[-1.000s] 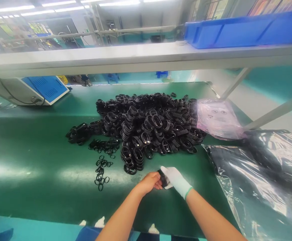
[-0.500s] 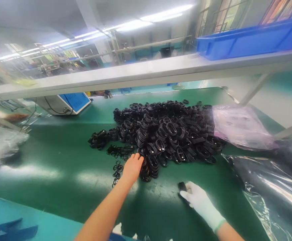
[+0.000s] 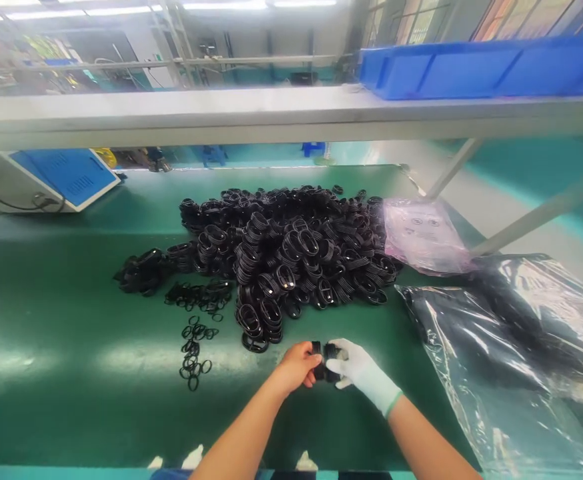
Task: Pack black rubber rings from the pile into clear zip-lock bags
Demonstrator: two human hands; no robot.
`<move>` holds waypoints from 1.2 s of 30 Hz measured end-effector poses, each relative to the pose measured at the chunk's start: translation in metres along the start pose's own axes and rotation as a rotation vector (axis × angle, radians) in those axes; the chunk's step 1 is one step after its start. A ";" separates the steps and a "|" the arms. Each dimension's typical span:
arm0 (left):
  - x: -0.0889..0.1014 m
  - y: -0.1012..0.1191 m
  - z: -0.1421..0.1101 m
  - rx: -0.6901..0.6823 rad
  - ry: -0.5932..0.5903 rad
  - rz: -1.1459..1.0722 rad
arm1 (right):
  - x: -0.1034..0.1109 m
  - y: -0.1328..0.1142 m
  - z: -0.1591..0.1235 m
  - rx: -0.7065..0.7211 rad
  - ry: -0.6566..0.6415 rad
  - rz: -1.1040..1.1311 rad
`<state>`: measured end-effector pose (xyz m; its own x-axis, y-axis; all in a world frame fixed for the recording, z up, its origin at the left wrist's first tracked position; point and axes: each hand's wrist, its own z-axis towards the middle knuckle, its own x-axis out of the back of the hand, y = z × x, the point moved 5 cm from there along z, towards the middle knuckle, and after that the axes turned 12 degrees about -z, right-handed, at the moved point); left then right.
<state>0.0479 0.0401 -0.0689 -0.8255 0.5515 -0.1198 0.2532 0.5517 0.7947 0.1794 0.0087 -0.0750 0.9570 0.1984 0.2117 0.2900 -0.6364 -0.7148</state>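
Note:
My bare left hand (image 3: 297,365) and my white-gloved right hand (image 3: 357,367) meet over the green mat near its front edge. Both are closed on a small stack of black oval rings (image 3: 325,361) held between them. Just beyond the hands lies a big heap of the same black oval rings (image 3: 291,250), many in stacked bundles. To the left of the hands, small thin black O-rings (image 3: 195,337) are scattered on the mat.
A pink plastic bag (image 3: 424,233) lies right of the heap. Clear bags with dark contents (image 3: 511,340) cover the right side. A blue-and-white machine (image 3: 46,177) stands at the back left. A metal shelf (image 3: 271,113) overhead carries a blue bin (image 3: 476,67).
My left hand reached out to the near edge of the heap half a second ago and has come back with rings. Both hands are joined again on the stack.

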 end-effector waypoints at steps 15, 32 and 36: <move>0.027 0.038 -0.030 -0.059 0.226 0.312 | -0.012 0.012 0.004 -0.114 0.096 -0.099; 0.102 0.115 -0.093 -0.432 0.418 1.152 | -0.009 0.002 -0.003 -0.030 0.113 -0.115; 0.051 0.068 -0.062 -0.164 0.198 0.429 | -0.008 0.000 -0.005 -0.010 0.121 -0.107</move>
<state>-0.0081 0.0670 0.0163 -0.7483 0.5689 0.3412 0.5215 0.1867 0.8325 0.1715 0.0035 -0.0737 0.9142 0.1750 0.3656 0.3902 -0.6238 -0.6773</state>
